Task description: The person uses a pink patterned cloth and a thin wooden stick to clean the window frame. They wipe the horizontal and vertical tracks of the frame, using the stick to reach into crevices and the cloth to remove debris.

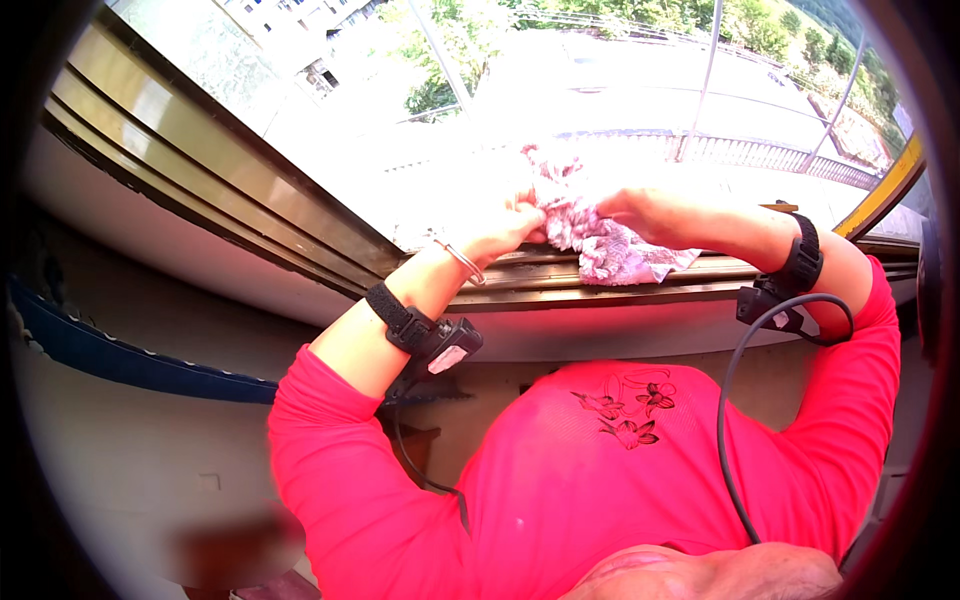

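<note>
A crumpled pink-and-white cloth (pixel 568 217) is bunched between my two hands at the open window. My left hand (pixel 517 221), with a metal bangle on its wrist, pinches the cloth's left side. On the other side my right hand (pixel 634 214) grips the cloth with bent fingers, partly hidden by its folds. The cloth's lower end drapes over the metal window track (pixel 517 274). Strong glare washes out the upper part of the cloth and the fingertips.
A metal window frame (pixel 225 172) runs up the left side, and a yellow frame edge (pixel 881 191) stands at the right. Outside, a railing (pixel 750 152) and trees show. Strapped devices sit on both forearms, with a black cable (pixel 724 420) hanging from the right one.
</note>
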Demonstrator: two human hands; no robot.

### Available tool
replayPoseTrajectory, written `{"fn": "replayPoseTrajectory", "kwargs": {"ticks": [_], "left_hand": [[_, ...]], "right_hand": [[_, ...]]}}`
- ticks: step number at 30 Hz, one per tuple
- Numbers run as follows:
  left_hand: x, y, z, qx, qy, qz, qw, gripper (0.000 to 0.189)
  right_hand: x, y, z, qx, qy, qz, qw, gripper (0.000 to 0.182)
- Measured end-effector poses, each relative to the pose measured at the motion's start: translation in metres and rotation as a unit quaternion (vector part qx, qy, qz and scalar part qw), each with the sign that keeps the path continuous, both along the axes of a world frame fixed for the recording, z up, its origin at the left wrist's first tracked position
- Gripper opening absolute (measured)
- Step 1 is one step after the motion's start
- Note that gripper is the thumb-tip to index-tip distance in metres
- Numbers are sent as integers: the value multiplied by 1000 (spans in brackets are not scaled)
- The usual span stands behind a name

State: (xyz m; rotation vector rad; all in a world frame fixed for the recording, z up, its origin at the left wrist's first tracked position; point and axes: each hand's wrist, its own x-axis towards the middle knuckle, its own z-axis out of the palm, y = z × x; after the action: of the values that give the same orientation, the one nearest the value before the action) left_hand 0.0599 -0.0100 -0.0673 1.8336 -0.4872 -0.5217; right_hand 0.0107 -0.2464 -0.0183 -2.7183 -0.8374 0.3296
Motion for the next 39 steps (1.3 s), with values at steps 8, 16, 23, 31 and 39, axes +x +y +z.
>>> {"fn": "replayPoseTrajectory", "kwargs": {"ticks": [8, 16, 23, 31, 39], "left_hand": [[-1, 39, 48, 132, -112, 68, 983, 22], [-38, 66, 12, 291, -298, 49, 908, 16], [-31, 44, 4, 292, -238, 49, 925, 22], [-2, 58, 60, 234, -548, 234, 768, 18], [-11, 69, 41, 393, -535, 134, 736, 35]], "right_hand": [[-14, -18, 7, 34, 12, 9, 999, 24], [-15, 9, -9, -7, -74, 114, 991, 14], [-10, 26, -8, -30, -20, 107, 994, 19], [-14, 22, -9, 17, -67, 102, 992, 20], [-10, 16, -24, -12, -82, 117, 990, 38]]}}
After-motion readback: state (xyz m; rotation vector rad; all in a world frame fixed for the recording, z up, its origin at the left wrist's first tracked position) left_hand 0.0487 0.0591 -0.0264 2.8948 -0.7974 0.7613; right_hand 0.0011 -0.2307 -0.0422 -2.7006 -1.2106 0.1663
